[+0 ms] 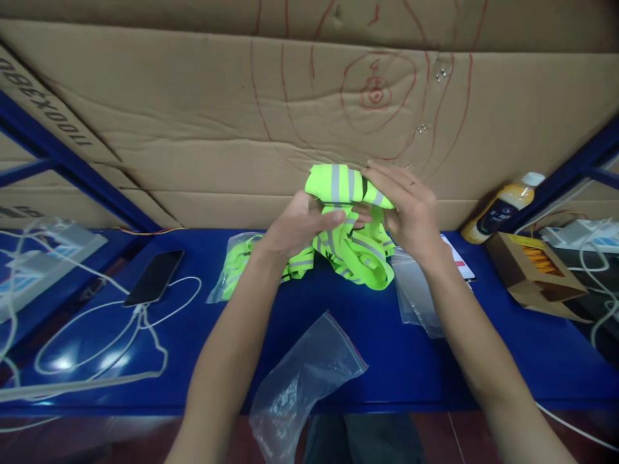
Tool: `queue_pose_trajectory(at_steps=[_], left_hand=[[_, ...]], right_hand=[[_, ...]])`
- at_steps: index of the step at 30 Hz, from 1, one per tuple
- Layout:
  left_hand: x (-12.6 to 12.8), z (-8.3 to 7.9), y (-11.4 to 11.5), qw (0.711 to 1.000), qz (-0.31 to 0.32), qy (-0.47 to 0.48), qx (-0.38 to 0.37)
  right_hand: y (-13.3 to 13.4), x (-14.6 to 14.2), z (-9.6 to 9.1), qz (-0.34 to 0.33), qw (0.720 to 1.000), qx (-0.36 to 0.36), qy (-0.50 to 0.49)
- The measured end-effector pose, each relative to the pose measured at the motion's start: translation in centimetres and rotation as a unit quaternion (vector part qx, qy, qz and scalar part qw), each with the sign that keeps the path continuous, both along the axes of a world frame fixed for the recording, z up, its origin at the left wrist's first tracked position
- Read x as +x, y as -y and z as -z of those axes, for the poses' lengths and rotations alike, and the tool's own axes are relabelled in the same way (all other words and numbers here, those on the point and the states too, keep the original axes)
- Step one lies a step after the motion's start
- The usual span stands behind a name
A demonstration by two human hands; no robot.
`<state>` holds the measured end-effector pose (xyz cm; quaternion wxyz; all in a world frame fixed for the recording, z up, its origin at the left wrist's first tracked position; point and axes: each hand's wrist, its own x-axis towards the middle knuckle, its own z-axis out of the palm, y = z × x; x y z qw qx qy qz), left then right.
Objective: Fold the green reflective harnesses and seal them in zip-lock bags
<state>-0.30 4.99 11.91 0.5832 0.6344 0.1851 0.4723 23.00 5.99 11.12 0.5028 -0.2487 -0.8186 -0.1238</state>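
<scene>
A neon yellow reflective safety vest (336, 183) made of straps with grey stripes is held up above the blue table. Its upper part is folded into a flat bundle, and loose straps hang in loops below. My left hand (302, 222) grips it from the left, the thumb lying across the front. From the right, my right hand (409, 203) holds the other end of the bundle, fingers over its top edge. Under my left forearm lies a clear bag (235, 267) with more neon straps. Near the table's front edge rests a clear zip bag (309, 380), partly hanging over it.
Clear plastic bags (416, 296) lie under my right forearm. On the left is a phone (155, 277) with white cables; further out stands a power strip (53, 258). A drink bottle (503, 209) and an open cardboard box (541, 270) are at right. Cardboard (193, 116) walls the back.
</scene>
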Motion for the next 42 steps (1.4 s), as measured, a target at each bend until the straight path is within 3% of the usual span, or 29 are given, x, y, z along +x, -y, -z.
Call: queue_pose_trajectory(at_steps=[6, 10, 13, 17, 22, 28, 31, 36, 42], left_hand=[[0.4, -0.4, 0.5, 0.987, -0.120, 0.066, -0.082], [-0.3, -0.4, 0.1, 0.992, -0.109, 0.044, -0.052], [-1.0, -0.6, 0.0, 0.992, -0.124, 0.033, -0.006], [-1.8, -0.9, 0.3, 0.987, -0.152, -0.003, 0.042], [-2.6, -0.1, -0.2, 0.991, -0.115, -0.042, 0.053], [-2.1, 0.1, -0.4, 0.981, -0.130, -0.090, 0.111], [-1.2, 0.2, -0.1, 0.984, -0.129, -0.080, 0.096], [-0.3, 1.0, -0.4, 0.990, -0.134, -0.009, 0.032], [0.0, 1.1, -0.6, 0.986, -0.159, 0.035, 0.037]], right_hand=[[0.3, -0.4, -0.3, 0.003, 0.998, -0.018, 0.060], [2.1, -0.7, -1.9, -0.019, 0.994, -0.062, 0.090], [3.0, -0.7, -2.8, -0.041, 0.993, -0.096, 0.057], [2.7, -0.4, -2.9, -0.096, 0.981, -0.158, -0.058], [2.6, 0.3, -2.9, -0.129, 0.959, -0.252, -0.031], [3.7, 0.4, -3.9, -0.073, 0.971, -0.224, 0.048], [3.5, -0.2, -3.6, -0.052, 0.978, -0.185, 0.075], [3.0, -0.8, -3.0, -0.025, 0.985, -0.169, 0.031], [2.5, -0.3, -2.9, -0.038, 0.974, -0.221, -0.007]])
